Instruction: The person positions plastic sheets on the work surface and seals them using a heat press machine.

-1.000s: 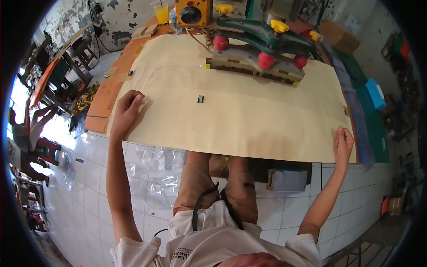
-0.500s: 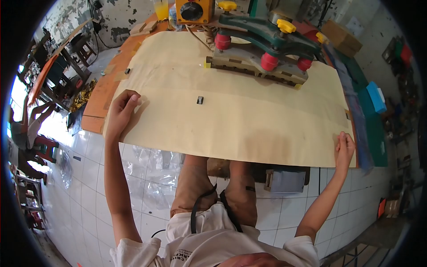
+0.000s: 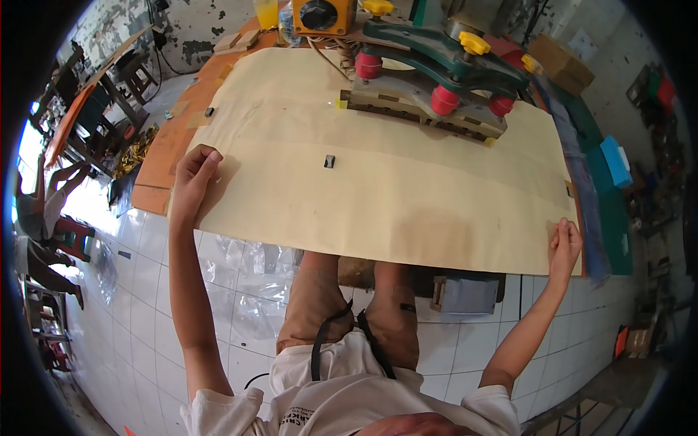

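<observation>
The pale sheet (image 3: 327, 207), spread across the surface (image 3: 154, 173), is best smoothed flat evenly, left hand (image 3: 195, 168) and right hand (image 3: 564, 243) being curled at its sides, though whether it is pinched cannot be told.

Left hand (image 3: 193, 174) and right hand (image 3: 565, 245) curl, well apart.

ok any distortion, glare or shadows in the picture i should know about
Head view overall: strong fisheye bowing, corners black; head view, far left: bright areas blown out; head view, on the sheet: soft shadow beside the left hand.
</observation>
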Motion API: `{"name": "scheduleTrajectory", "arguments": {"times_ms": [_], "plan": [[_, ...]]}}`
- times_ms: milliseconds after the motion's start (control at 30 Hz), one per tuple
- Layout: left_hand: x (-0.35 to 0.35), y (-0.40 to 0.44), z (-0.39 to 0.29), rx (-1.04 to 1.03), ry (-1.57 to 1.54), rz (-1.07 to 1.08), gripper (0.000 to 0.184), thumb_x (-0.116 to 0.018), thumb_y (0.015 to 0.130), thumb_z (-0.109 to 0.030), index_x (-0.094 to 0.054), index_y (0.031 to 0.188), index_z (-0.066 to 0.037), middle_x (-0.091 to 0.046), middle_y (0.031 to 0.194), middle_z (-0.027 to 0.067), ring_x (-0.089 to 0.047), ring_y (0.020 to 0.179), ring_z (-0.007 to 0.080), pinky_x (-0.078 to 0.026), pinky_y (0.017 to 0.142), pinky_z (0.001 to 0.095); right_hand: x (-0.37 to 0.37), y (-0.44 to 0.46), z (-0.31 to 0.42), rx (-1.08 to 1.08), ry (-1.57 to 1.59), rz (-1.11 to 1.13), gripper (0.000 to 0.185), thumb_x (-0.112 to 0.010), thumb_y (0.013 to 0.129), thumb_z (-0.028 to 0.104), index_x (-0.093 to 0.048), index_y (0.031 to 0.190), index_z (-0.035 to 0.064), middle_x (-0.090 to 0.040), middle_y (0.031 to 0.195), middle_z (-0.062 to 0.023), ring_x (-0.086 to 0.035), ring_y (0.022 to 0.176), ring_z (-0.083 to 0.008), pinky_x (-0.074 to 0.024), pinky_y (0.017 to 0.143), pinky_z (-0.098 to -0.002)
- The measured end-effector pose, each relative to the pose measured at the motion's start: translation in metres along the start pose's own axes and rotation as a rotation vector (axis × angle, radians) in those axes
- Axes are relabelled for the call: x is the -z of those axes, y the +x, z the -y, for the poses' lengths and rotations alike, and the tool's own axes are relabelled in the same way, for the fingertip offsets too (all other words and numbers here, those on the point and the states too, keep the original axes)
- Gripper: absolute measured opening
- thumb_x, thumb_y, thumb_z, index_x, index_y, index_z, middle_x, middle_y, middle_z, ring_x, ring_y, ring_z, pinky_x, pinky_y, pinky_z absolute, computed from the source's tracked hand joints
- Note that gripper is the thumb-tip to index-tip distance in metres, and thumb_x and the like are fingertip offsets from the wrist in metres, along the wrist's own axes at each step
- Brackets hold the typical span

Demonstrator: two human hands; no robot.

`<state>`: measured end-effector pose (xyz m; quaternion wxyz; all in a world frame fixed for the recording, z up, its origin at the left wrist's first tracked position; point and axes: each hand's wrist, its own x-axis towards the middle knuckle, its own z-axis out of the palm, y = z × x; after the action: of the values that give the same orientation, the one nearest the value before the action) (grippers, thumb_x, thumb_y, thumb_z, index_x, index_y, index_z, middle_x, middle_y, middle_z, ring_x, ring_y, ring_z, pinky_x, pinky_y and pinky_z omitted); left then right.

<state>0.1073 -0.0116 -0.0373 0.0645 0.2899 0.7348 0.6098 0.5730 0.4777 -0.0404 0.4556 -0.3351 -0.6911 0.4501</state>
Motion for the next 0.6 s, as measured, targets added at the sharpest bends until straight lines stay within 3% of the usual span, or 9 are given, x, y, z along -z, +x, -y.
{"name": "scheduleTrajectory", "arguments": {"times_ms": [600], "plan": [[-0.002, -0.001, -0.005, -0.019, 0.070, -0.019, 0.026, -0.061, 0.093, -0.025, -0.058, 0.080, -0.003, -0.045, 0.063, -0.0059, -0.041, 0.058, 0.0025, -0.033, 0.055, 0.0214, 0.010, 0.004, -0.012, -0.013, 0.056, 0.021, 0.030, -0.064, 0.093, 0.031, -0.059, 0.076, 0.0070, -0.051, 0.069, 0.0037, -0.037, 0.053, -0.0018, -0.0301, 0.049, -0.0191]]}}
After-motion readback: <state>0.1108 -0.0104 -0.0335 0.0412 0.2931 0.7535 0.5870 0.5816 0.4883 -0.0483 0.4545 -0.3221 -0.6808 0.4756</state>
